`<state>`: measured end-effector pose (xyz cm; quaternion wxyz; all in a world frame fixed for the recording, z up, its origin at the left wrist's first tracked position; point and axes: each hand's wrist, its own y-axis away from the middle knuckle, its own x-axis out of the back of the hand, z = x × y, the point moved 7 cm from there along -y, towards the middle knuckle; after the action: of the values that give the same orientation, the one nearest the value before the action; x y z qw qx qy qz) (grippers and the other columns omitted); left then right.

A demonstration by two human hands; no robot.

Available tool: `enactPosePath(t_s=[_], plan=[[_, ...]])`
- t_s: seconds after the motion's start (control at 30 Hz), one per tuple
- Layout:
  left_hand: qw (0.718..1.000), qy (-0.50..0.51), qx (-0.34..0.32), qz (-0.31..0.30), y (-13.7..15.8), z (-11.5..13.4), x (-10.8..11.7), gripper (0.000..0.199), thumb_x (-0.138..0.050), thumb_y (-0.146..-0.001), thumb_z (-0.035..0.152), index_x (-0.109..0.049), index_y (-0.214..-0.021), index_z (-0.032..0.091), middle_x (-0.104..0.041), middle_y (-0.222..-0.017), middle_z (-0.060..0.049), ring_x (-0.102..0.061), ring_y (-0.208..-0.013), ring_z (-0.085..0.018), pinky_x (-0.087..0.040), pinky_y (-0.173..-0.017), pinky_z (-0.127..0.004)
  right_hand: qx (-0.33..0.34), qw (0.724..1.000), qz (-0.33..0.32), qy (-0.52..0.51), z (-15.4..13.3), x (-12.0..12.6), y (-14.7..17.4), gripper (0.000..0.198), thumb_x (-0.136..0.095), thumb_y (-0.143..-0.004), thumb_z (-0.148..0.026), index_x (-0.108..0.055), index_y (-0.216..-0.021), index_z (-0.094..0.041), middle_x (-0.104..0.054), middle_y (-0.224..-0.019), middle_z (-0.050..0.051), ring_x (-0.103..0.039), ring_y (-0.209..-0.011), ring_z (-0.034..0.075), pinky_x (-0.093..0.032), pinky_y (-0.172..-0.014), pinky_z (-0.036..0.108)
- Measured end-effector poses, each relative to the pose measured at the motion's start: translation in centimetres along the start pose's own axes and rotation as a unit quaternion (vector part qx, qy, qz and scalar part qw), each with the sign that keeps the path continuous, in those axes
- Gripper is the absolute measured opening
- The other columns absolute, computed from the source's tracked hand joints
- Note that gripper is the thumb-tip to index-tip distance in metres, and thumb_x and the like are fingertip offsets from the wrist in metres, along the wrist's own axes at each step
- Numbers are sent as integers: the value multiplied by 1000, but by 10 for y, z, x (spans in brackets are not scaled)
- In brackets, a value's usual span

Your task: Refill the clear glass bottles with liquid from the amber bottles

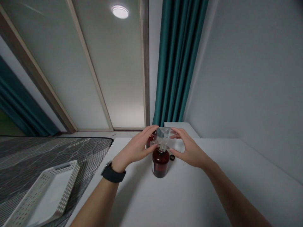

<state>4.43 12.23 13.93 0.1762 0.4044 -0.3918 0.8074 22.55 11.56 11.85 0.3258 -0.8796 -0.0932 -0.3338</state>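
A brown glass bottle [160, 165] stands upright on the white table, with dark liquid inside. Above its mouth is a clear square-topped funnel [162, 135], its narrow end at the bottle's neck; whether the tip is inside cannot be made out. My left hand [142, 143] grips the funnel's left side between thumb and fingers, a black watch on the wrist. On the opposite side, my right hand [187, 148] holds the funnel's edge with curved fingers and thumb. A small black cap [172, 157] lies right of the bottle. Another reddish-brown bottle [149, 142] is partly hidden behind my left hand.
The white table [187, 195] runs along the wall at right. Lower left, a white perforated basket [68, 186] rests on a dark grey patterned surface [94, 151]. Teal curtains [182, 63] and sliding frosted panels [113, 78] stand beyond the table.
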Motion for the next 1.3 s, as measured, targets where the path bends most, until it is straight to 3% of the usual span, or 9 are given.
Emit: enactPosePath(t_s=[0.23, 0.3, 0.43, 0.5, 0.57, 0.8, 0.97, 1.1, 1.3], plan=[[998, 21, 12, 66, 1, -7, 5, 43, -47, -97, 18, -42, -140, 23, -55, -136, -12, -58, -122, -26, -48, -107, -50, -104, 972, 85, -194, 40, -6, -1, 62, -71, -76, -34, -40, -128, -23, -57, -112, 7, -65, -98, 22, -48, -102, 52], [997, 15, 8, 81, 1, -4, 7, 53, -54, -94, 20, -36, -144, 24, -51, -141, -12, -54, -127, -28, -45, -110, -51, -138, 954, 95, -250, 43, -7, 0, 57, -71, -77, -39, -43, -124, -24, -56, -105, 4, -64, -92, 21, -52, -94, 47], [997, 0, -20, 76, 0, 6, 4, 89, -74, -83, 33, -18, -153, 25, -34, -154, -15, -38, -141, -33, -38, -116, -53, -171, 935, 81, -300, 32, -9, -1, 48, -70, -78, -47, -51, -115, -23, -57, -93, 1, -61, -87, 20, -52, -85, 40], [997, -10, -33, 75, -2, 11, 3, 92, -78, -80, 37, -21, -151, 25, -37, -152, -16, -37, -140, -33, -37, -116, -54, -172, 931, 62, -316, 21, -11, -2, 43, -67, -81, -49, -54, -112, -22, -58, -89, 2, -60, -89, 22, -50, -88, 40], [996, -15, -40, 81, -3, 14, 4, 81, -78, -81, 37, -30, -146, 25, -47, -143, -14, -45, -134, -32, -40, -113, -53, -177, 927, 37, -329, 12, -14, -3, 40, -63, -84, -50, -55, -111, -21, -62, -92, 3, -60, -96, 24, -48, -91, 41], [995, -23, -26, 92, -3, 14, 9, 63, -80, -78, 34, -45, -129, 21, -60, -124, -12, -58, -114, -29, -49, -98, -49, -174, 935, 2, -307, 8, -21, -2, 47, -55, -91, -58, -54, -122, -23, -63, -122, 9, -57, -114, 26, -44, -101, 44], [994, -25, -9, 109, 0, 14, 16, 63, -78, -79, 35, -44, -130, 20, -59, -124, -12, -57, -114, -29, -48, -98, -48, -190, 941, 18, -280, 20, -22, 3, 52, -37, -98, -59, -45, -138, -27, -65, -114, 7, -59, -114, 27, -42, -104, 48], [993, -23, 2, 118, 7, 14, 21, 61, -75, -80, 33, -43, -129, 21, -58, -121, -11, -58, -111, -27, -49, -96, -46, -200, 953, 17, -228, 22, -18, 2, 50, -41, -98, -54, -44, -139, -26, -65, -110, 6, -59, -115, 26, -38, -110, 47], [991, -26, 56, 121, 29, -1, 27, 56, -73, -81, 30, -43, -127, 21, -58, -117, -8, -58, -108, -26, -49, -96, -44, -212, 964, -63, -151, 19, -23, 4, 49, -48, -94, -37, -42, -141, -24, -61, -122, 9, -62, -111, 26, -45, -104, 49]])
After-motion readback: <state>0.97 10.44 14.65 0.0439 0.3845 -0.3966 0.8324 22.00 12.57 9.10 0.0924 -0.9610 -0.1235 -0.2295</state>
